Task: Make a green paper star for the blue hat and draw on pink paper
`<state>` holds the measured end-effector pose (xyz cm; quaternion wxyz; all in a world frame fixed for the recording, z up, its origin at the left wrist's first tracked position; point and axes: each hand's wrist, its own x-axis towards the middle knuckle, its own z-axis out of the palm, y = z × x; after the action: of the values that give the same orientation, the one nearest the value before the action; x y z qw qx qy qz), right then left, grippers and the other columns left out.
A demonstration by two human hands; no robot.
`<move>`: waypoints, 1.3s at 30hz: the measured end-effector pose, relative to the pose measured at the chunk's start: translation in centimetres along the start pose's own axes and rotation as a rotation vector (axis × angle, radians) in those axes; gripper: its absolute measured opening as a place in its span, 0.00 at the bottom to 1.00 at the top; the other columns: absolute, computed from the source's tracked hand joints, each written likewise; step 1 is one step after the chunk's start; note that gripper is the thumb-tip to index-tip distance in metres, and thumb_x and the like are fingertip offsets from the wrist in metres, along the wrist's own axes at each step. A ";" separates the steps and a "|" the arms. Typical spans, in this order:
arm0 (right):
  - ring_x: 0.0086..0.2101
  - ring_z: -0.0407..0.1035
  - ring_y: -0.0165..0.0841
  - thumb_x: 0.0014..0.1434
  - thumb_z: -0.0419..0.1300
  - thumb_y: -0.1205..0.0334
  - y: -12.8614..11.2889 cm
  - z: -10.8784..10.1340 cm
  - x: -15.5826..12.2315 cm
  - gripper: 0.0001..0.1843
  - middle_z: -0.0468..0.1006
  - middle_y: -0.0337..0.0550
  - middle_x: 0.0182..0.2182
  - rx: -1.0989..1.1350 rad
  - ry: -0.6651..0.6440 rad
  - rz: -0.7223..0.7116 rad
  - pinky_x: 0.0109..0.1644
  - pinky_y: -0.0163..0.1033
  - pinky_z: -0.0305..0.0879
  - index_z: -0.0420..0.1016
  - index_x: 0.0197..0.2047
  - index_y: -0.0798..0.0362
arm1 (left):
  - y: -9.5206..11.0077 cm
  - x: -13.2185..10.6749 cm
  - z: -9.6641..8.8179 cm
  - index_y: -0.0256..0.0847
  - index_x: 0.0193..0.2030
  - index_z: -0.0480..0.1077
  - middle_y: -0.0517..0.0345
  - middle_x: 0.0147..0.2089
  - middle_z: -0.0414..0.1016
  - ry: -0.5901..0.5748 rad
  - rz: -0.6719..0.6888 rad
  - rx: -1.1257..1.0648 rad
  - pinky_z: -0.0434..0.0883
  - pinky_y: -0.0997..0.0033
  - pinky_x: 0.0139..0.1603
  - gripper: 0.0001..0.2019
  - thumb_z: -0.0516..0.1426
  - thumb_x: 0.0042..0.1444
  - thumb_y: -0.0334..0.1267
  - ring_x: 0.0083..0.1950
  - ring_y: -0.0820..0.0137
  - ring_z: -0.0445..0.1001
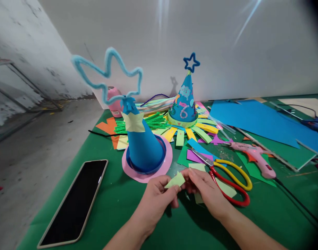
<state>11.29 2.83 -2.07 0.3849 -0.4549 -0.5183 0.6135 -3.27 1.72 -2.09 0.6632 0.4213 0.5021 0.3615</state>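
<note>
My left hand (159,194) pinches a small light green paper piece (176,180) between thumb and fingers. At that paper's right end, the closed fingertips of my right hand (204,189) meet it; the fingers partly hide the contact. Just beyond my hands stands a blue paper cone hat (143,149) on a pink brim (126,170). A pale yellow star (133,122) is on its front, and a light blue fuzzy-wire star outline (110,74) rises from its tip. Scissors (213,166) with red and yellow handles lie right of my right hand, over light green paper scraps (226,187).
A phone (74,203) lies at the left. Behind stand a decorated blue cone hat (186,100), green pipe cleaners (156,121) and a pink bottle (113,104). At the right are a pink glue gun (255,156) with a trailing cord and blue sheets (252,116).
</note>
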 end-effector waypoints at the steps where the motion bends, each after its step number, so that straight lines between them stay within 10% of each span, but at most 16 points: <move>1: 0.23 0.57 0.25 0.57 0.51 0.54 -0.1 0.0 0.0 0.14 0.65 0.35 0.22 0.016 -0.015 -0.010 0.27 0.31 0.53 0.67 0.29 0.56 | 0.0 0.0 0.0 0.36 0.21 0.64 0.64 0.14 0.64 -0.007 -0.009 0.004 0.55 0.77 0.23 0.09 0.56 0.47 0.36 0.18 0.79 0.59; 14: 0.21 0.53 0.26 0.53 0.54 0.61 0.3 -0.1 0.0 0.12 0.58 0.33 0.18 -0.070 0.170 -0.089 0.24 0.32 0.51 0.62 0.19 0.54 | 0.2 0.0 0.2 0.39 0.17 0.63 0.61 0.13 0.67 0.049 0.070 -0.054 0.62 0.73 0.38 0.11 0.56 0.48 0.34 0.27 0.72 0.68; 20: 0.20 0.53 0.24 0.53 0.56 0.59 0.2 0.1 0.1 0.13 0.60 0.33 0.17 -0.016 0.276 -0.111 0.23 0.31 0.50 0.64 0.20 0.55 | 0.1 0.0 0.1 0.36 0.28 0.70 0.59 0.19 0.70 0.055 0.082 -0.160 0.61 0.74 0.27 0.09 0.55 0.49 0.40 0.22 0.74 0.65; 39: 0.23 0.56 0.25 0.51 0.58 0.57 0.3 0.4 0.0 0.09 0.64 0.35 0.21 0.040 0.060 -0.035 0.26 0.32 0.55 0.68 0.29 0.55 | 0.8 -0.4 0.8 0.37 0.16 0.64 0.62 0.16 0.65 0.098 0.086 0.016 0.56 0.76 0.26 0.13 0.56 0.48 0.37 0.22 0.76 0.61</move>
<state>10.91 2.72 -2.38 0.4202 -0.4562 -0.5019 0.6029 -2.67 1.52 -1.12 0.6184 0.4295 0.5182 0.4056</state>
